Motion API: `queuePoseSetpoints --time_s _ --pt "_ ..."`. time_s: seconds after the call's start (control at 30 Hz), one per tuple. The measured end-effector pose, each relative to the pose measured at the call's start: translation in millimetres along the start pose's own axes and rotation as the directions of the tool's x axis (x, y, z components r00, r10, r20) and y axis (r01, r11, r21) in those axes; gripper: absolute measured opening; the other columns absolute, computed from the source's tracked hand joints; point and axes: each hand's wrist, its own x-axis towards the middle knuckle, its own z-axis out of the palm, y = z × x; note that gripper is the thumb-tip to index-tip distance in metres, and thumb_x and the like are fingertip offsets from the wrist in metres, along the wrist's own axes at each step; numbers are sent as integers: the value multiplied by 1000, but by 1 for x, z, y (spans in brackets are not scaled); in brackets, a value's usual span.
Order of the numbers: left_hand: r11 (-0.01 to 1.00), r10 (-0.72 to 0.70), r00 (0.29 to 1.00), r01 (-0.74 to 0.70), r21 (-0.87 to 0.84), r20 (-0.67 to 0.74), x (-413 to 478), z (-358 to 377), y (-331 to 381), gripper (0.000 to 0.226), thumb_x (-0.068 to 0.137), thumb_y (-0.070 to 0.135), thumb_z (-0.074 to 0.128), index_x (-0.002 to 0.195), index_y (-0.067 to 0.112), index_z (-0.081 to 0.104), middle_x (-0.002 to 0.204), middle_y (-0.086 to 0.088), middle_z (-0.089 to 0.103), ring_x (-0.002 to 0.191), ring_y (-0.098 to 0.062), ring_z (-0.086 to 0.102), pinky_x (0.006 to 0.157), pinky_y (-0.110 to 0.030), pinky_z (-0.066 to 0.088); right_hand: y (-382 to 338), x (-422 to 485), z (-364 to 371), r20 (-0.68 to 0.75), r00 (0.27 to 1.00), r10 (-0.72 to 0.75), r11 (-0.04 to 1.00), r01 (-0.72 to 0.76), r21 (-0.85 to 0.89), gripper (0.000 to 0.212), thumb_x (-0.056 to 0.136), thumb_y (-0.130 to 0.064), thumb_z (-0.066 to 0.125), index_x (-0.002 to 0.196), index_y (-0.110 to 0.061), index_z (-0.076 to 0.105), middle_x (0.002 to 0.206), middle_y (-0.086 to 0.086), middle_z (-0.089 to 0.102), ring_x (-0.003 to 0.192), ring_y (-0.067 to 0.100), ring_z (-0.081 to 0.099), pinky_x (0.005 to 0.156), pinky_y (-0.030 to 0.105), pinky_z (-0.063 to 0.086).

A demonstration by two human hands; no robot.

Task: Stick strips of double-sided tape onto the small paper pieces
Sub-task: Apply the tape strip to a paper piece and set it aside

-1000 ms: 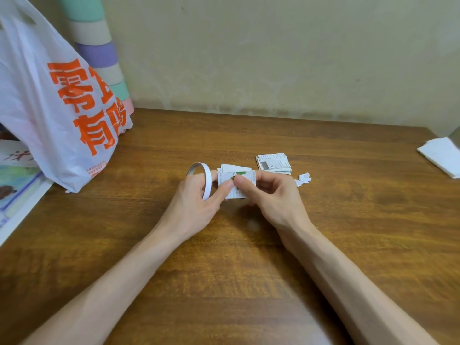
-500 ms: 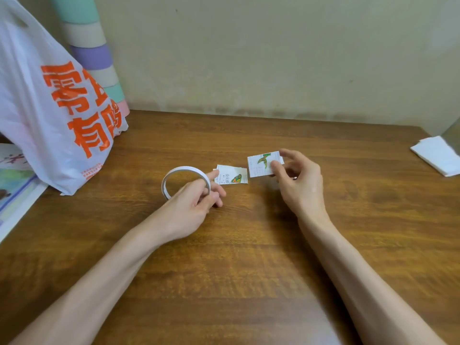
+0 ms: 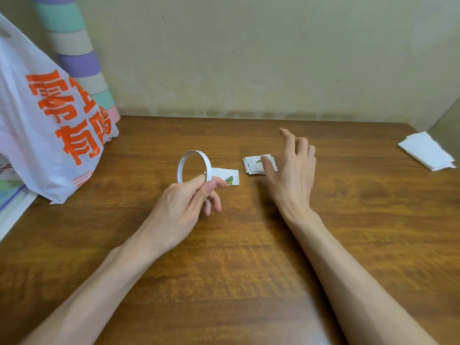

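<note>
The left hand (image 3: 181,207) pinches the tape roll (image 3: 208,163) upright between thumb and forefinger, midway along the counter (image 3: 249,270). Behind it lies one paper piece (image 3: 225,176); its left end is hidden by the roll and fingers, so it is unclear whether tape joins them. The right hand (image 3: 291,175) is spread and loose beside the stack of paper pieces (image 3: 251,166), with its thumb covering part of it; contact cannot be made out. A plastic bag (image 3: 49,115) at the left edge hides the lower part of a striped tube (image 3: 74,46). Folded white sheets (image 3: 425,150) sit at the far right corner.
</note>
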Motion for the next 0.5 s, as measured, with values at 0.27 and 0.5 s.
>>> queuePoseSetpoints --time_s 0.27,0.5 --pt "997 52 999 -51 48 -9 1 -2 -1 33 111 27 43 100 17 71 72 5 68 71 -21 67 69 -28 53 -52 -42 -33 77 944 -322 755 206 622 25 96 -15 72 120 -17 76 111 -5 71 107 13 65 89 19 44" --pt "995 83 996 -81 52 -24 1 -3 0 41 112 28 40 79 14 60 65 7 60 62 -20 61 62 -28 47 -53 -48 -31 -58 916 -397 736 355 576 30 96 -23 77 125 -16 76 125 -2 72 117 17 66 98 37 53"
